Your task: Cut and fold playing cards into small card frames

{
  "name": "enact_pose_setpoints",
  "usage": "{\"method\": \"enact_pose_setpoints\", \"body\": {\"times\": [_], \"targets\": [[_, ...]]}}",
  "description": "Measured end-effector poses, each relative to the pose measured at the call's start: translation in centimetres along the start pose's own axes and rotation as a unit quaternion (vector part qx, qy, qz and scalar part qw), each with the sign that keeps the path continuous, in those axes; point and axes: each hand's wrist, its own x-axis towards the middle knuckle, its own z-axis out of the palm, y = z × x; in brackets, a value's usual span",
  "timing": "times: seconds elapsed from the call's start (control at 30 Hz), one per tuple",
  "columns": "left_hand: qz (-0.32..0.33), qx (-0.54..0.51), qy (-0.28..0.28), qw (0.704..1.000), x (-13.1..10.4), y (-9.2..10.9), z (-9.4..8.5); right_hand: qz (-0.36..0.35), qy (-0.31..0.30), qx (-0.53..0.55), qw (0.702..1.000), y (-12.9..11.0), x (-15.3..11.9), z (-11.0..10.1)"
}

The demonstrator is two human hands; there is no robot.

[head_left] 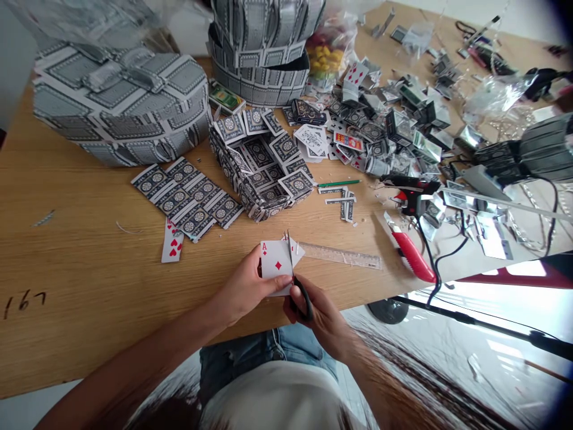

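My left hand (248, 286) pinches a playing card (274, 269), an ace of diamonds, face up near the table's front edge. In my right hand (320, 310) is a pair of scissors (290, 257) with black handles, its blades lying across the card's right part and pointing away from me. A clear ruler (340, 255) lies just to the right of the card. Beyond my hands stands an open box made of playing cards (262, 161). Left of it lies a flat panel of joined cards (188, 197), with a hearts card (172, 242) partly under it.
Two larger card-covered containers, a lidded one (120, 113) and a round one (259, 83), stand at the back. Loose cards and card boxes (389, 131) pile up at right. A red utility knife (412, 254), glue gun (409, 188) with cord, green pencil (339, 183) and card strips (346, 206) lie nearer.
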Motion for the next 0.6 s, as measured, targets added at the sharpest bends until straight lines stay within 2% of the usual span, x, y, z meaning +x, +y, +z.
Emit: {"method": "enact_pose_setpoints", "body": {"times": [0.3, 0.4, 0.47, 0.53, 0.57, 0.6], "targets": [[0.002, -0.001, -0.001, 1.000, -0.1, -0.5, 0.2, -0.021, 0.012, -0.012, 1.000, 0.3, 0.4, -0.3], [-0.009, -0.025, -0.029, 0.999, 0.0, -0.4, 0.2, -0.031, 0.034, -0.004, 0.999, 0.3, 0.7, -0.7], [-0.007, -0.030, -0.031, 0.999, 0.1, -0.3, 0.0, -0.050, 0.070, -0.008, 0.996, 0.2, 1.2, -1.8], [0.009, -0.028, -0.007, 1.000, 0.2, -0.1, -0.3, -0.063, 0.143, -0.080, 0.984, -0.3, 1.9, -3.8], [0.017, -0.027, 0.007, 0.999, 0.3, 0.0, -0.5, -0.058, 0.197, -0.159, 0.966, -0.6, 2.3, -5.1], [0.023, -0.028, 0.018, 0.999, 0.3, 0.2, -0.7, -0.038, 0.254, -0.252, 0.933, -1.1, 2.7, -6.6]]}}
